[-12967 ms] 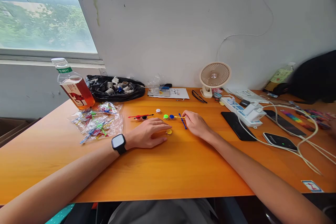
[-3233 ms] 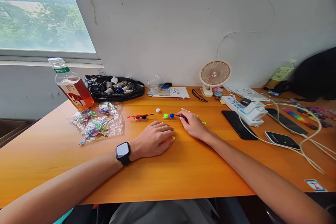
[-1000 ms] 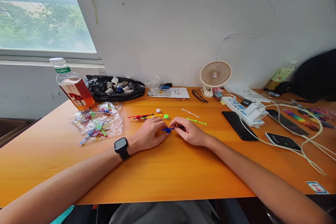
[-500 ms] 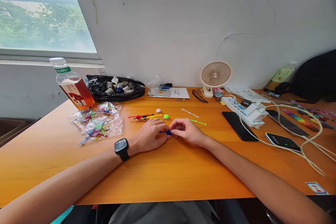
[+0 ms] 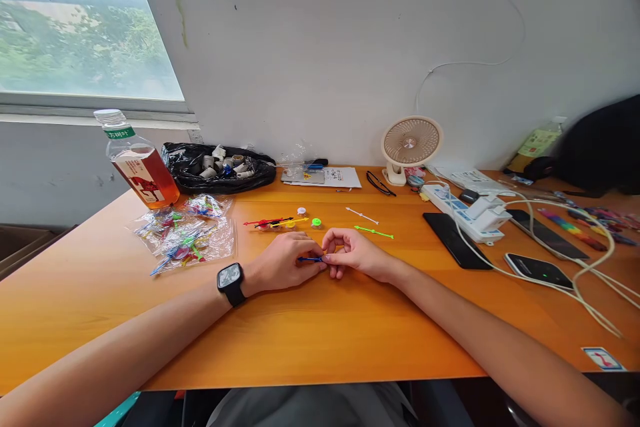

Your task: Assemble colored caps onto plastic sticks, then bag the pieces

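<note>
The blue arrow sits mid-table, well back from the front edge, its end pinched by the right hand. The left hand curls narrowly around it, perhaps for steadiness; whether it grips, I cannot tell. Toward the back edge, the green cap and green arrow lie apart, seemingly sorted by kind.

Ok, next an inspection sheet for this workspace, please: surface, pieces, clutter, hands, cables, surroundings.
Surface: wooden desk, sticker near its front edge.
Pieces: white arrow, green arrow, white disc and green disc lie apart; red, black and yellow pieces grouped together.
Clutter: bottle, plastic packets, black plastic bag, black phone.
Hands: right hand pinches blue arrow; left hand beside it, contact unclear.
Cables: white cables loop by power strip; one crosses the black phone.
Surroundings: fan, wall, window.
</note>
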The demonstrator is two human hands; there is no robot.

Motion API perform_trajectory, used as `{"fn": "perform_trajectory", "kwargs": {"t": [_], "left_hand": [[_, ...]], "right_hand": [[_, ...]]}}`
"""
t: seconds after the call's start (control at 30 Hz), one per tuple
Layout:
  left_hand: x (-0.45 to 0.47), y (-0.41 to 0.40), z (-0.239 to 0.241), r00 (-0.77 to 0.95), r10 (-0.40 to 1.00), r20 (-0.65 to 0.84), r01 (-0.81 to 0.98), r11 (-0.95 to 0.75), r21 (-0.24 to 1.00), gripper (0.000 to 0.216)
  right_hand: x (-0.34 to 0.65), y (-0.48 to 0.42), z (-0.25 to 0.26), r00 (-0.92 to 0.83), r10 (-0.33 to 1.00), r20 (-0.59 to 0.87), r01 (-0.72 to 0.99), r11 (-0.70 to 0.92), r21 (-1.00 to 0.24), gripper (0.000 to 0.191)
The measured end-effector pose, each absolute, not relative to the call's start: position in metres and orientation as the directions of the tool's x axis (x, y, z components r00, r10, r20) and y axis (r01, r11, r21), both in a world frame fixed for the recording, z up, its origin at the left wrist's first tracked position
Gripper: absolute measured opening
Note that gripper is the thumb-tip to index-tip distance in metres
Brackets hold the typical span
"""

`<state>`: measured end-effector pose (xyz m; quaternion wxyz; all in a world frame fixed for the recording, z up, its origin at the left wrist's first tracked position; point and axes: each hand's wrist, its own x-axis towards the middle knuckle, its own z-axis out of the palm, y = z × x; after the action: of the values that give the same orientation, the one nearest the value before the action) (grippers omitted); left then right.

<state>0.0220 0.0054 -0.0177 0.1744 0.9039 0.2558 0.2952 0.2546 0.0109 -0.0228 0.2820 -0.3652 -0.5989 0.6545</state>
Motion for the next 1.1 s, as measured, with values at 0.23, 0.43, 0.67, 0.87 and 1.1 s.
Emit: {"fn": "perform_trajectory", "kwargs": {"t": [0.23, 0.43, 0.67, 0.87, 1.1], "left_hand": [[0.0218, 0.0039, -0.0158, 0.707, 0.553, 0.441, 0.339, -0.813, 0.474, 0.014], [0.0222, 0.0041, -0.0179, 0.707, 0.558, 0.434, 0.353, -0.811, 0.467, 0.019], [0.0212, 0.0046, -0.017, 0.711, 0.56, 0.424, 0.343, -0.804, 0.487, 0.016], [0.0211, 0.0049, -0.0173, 0.707, 0.573, 0.415, 0.351, -0.794, 0.497, 0.013], [0.0212, 0.0057, -0.0152, 0.71, 0.583, 0.396, 0.339, -0.775, 0.533, 0.01]], "right_hand": [[0.2543, 0.0119, -0.0211, -0.574, 0.805, -0.149, 0.071, -0.132, -0.989, 0.038], [0.2551, 0.0108, -0.0228, -0.58, 0.811, -0.078, 0.096, -0.027, -0.995, 0.038], [0.2556, 0.0107, -0.0226, -0.605, 0.794, -0.059, 0.132, 0.027, -0.991, 0.038], [0.2556, 0.0103, -0.0226, -0.612, 0.789, -0.057, 0.159, 0.052, -0.986, 0.036], [0.2551, 0.0093, -0.0167, -0.63, 0.777, -0.003, 0.173, 0.136, -0.976, 0.03]]}}
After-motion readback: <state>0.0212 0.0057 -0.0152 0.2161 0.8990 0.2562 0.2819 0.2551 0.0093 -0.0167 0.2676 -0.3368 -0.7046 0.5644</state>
